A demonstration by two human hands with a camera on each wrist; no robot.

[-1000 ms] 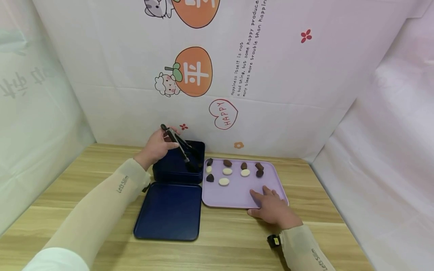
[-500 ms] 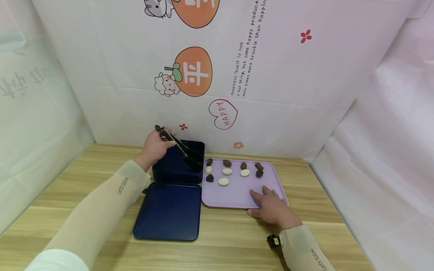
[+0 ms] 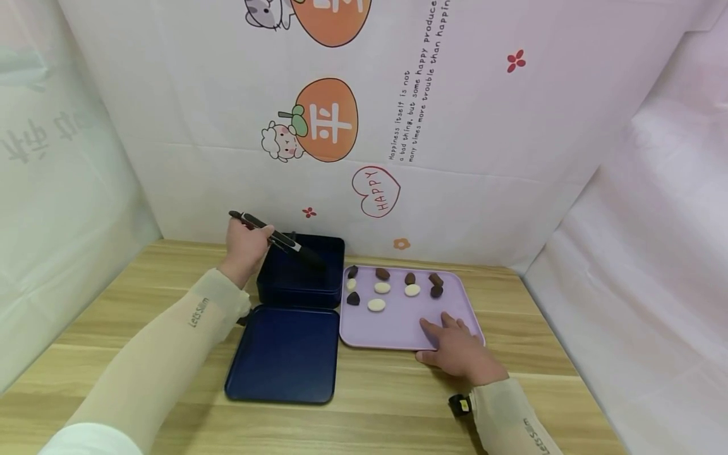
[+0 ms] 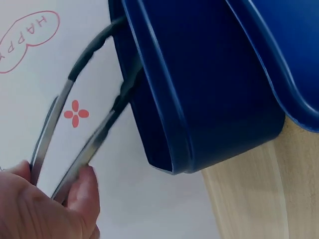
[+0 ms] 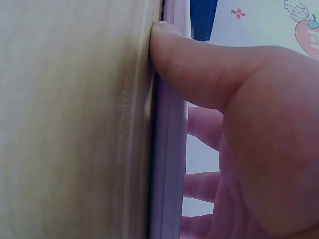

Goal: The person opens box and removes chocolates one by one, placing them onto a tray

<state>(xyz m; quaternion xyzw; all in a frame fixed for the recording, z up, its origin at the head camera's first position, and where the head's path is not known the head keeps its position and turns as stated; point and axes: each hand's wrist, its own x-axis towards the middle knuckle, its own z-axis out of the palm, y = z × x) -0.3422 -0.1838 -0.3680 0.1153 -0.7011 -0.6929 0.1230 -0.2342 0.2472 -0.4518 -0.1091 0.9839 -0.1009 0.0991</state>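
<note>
My left hand [image 3: 244,249] grips a pair of black and steel tongs [image 3: 283,241], their handle end sticking up above the hand. In the left wrist view the two arms of the tongs [image 4: 49,133] stand apart, and their dark tips reach over the rim into the deep navy box [image 3: 298,299], where they are hidden. On the lilac tray [image 3: 381,330] lie several dark brown and white pieces that look like chocolates [image 3: 382,287]. My right hand [image 3: 459,349] rests at the tray's front right, fingers spread over it and the thumb [image 5: 184,59] against its front edge.
A flat navy lid [image 3: 281,357] lies on the wooden table [image 3: 392,404] in front of the box, left of the tray. A white printed cloth [image 3: 461,208] hangs close behind the box and tray, with further white cloth at both sides.
My left hand has moved left with the tongs, whose tips have drawn back from the box's right side toward its middle. The right hand has stayed on the tray.
</note>
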